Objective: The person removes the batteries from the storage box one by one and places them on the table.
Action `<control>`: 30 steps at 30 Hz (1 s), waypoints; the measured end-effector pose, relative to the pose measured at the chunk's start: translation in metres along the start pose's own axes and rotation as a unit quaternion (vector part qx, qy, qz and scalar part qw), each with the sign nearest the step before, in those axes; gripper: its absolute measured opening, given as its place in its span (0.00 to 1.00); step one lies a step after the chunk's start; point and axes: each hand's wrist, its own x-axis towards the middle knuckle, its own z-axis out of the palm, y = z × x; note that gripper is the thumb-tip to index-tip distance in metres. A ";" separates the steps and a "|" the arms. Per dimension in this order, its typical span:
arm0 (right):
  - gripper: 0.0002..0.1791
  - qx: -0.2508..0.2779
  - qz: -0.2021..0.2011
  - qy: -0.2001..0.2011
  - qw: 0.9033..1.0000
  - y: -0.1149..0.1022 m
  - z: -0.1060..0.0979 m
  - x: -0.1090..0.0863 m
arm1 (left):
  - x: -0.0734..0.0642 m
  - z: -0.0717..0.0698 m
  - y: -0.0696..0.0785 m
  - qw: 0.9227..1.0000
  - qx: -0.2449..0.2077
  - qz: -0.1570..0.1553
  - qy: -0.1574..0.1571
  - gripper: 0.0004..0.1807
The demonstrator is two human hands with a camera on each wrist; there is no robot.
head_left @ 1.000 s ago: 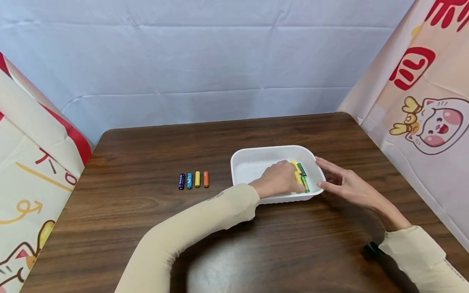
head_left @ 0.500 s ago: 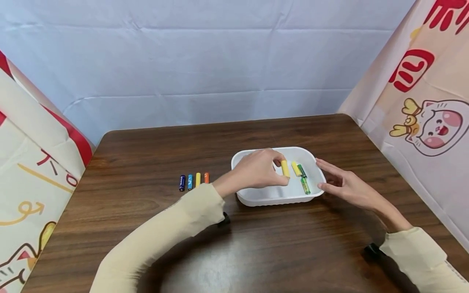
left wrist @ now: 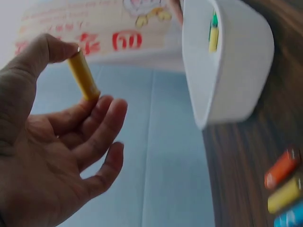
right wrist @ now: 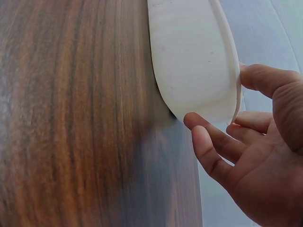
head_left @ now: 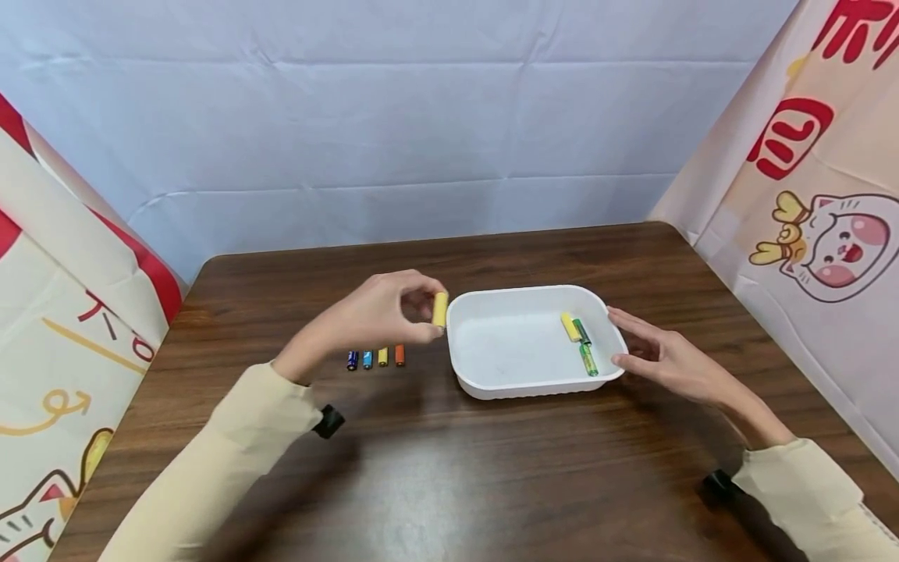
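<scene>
My left hand (head_left: 379,311) pinches a yellow battery (head_left: 439,309) between thumb and index finger, just off the left end of the white plastic tray (head_left: 520,388). In the left wrist view the battery (left wrist: 84,75) stands tilted between the two fingertips, while the other fingers curl loosely. My right hand (head_left: 663,355) rests against the tray's right end, thumb and fingers spread along the outer wall. Inside the tray, near that end, lie a yellow battery (head_left: 570,327), a dark green battery (head_left: 582,332) and a lighter green battery (head_left: 588,360).
On the brown wooden table (head_left: 435,484), below my left hand, a row holds a dark blue battery (head_left: 353,360), a light blue battery (head_left: 367,359), a yellow battery (head_left: 382,357) and an orange battery (head_left: 399,355). A pale cloth (head_left: 421,140) hangs behind the table.
My left hand has lifted a yellow battery out of the tray and carried it left, past the tray's left end. My right hand stays at the right end.
</scene>
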 end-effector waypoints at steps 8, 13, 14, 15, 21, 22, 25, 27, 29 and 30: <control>0.43 -0.002 -0.002 0.001 1.000 0.003 0.000 -0.001 | -0.042 -0.029 -0.035 1.000 0.011 -0.019 0.001 0.21; 0.43 0.001 -0.005 -0.001 1.000 0.003 0.000 0.000 | -0.062 -0.035 -0.061 0.998 0.034 -0.046 0.003 0.22; 0.43 0.001 -0.006 0.000 1.000 0.003 0.000 0.000 | -0.066 -0.035 -0.066 0.998 0.038 -0.050 0.003 0.22; 0.42 0.000 -0.009 0.001 1.000 0.003 0.000 0.001 | -0.069 -0.035 -0.071 0.998 0.041 -0.055 0.003 0.23; 0.42 -0.002 -0.016 0.006 1.000 0.002 0.001 0.001 | -0.082 -0.032 -0.099 0.995 0.050 -0.086 -0.010 0.26; 0.42 -0.002 -0.016 0.006 1.000 0.003 0.001 0.001 | -0.083 -0.032 -0.104 0.994 0.050 -0.092 -0.015 0.26; 0.42 -0.001 -0.015 0.005 1.000 0.003 0.002 0.001 | -0.085 -0.029 -0.117 0.992 0.047 -0.111 -0.029 0.26; 0.42 0.001 -0.012 0.004 1.000 0.003 0.002 0.001 | -0.085 -0.027 -0.124 0.991 0.043 -0.122 -0.037 0.27; 0.42 0.002 -0.008 0.002 1.000 0.003 0.001 0.000 | -0.085 -0.025 -0.130 0.990 0.039 -0.131 -0.044 0.27; 0.42 0.003 -0.006 0.001 1.000 0.003 0.001 0.000 | -0.085 -0.024 -0.132 0.989 0.038 -0.134 -0.047 0.27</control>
